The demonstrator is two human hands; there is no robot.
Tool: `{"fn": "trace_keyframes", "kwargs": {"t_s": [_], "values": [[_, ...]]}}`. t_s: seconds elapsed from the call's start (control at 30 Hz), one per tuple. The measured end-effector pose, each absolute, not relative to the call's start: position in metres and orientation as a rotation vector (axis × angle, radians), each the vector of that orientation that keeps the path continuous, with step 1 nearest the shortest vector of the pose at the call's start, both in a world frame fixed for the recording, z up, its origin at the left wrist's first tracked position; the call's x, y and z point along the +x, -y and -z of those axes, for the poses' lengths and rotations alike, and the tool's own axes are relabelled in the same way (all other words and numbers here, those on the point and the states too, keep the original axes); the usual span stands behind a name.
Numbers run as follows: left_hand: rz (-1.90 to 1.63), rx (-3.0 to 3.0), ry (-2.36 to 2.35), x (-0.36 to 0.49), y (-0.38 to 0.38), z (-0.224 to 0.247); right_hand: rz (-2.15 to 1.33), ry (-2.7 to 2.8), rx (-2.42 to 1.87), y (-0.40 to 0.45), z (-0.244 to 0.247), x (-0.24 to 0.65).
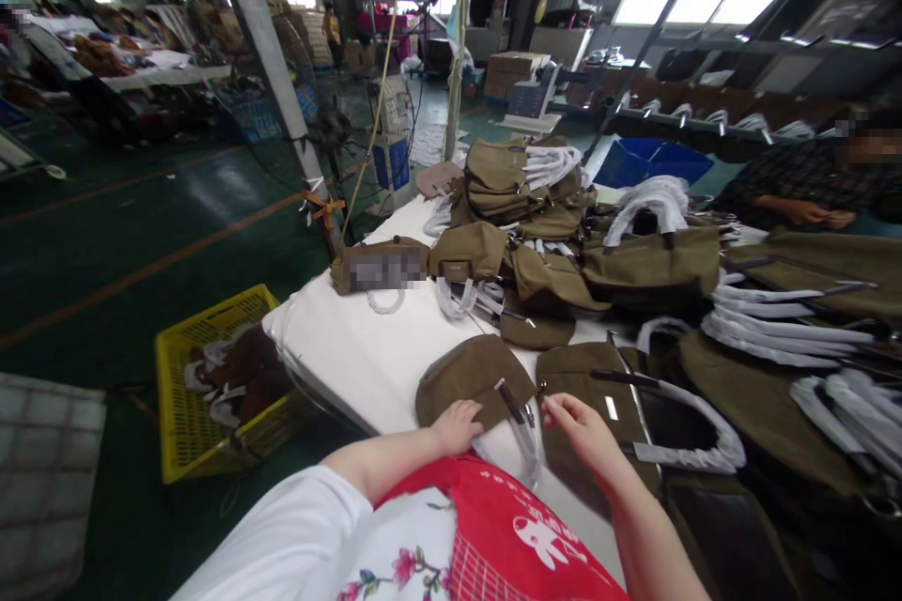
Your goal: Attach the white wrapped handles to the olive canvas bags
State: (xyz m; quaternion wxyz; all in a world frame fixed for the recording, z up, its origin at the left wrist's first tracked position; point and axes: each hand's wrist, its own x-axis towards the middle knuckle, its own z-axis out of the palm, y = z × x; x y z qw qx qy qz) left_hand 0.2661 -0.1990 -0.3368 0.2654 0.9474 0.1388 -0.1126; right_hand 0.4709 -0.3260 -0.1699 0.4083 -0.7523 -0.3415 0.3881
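A rounded olive bag (pixel 465 376) lies on the white table (pixel 352 347) in front of me. My left hand (pixel 458 425) rests on its lower edge, fingers spread. Just right of that bag, my right hand (pixel 574 418) is closed in a pinch near a small dark fitting at the bag's edge; what lies between the fingertips is too small to make out. Beneath and beside it is a second olive bag (pixel 582 366) with a dark strap and a plastic-wrapped handle (pixel 725 427).
Olive bags (pixel 521 192) are piled at the table's back and right. A yellow basket (pixel 169 394) with brown items stands on the floor at left. A metal post (pixel 264 56) rises behind the table. Another person's hands (pixel 810 211) show at right.
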Motion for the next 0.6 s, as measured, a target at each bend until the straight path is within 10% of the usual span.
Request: {"fn": "trace_keyframes", "kwargs": {"t_s": [0.6], "values": [[-0.273,1.587,-0.807,0.311,0.151,0.158,-0.726,1.714,-1.843,0.309,0.088,0.4]]}}
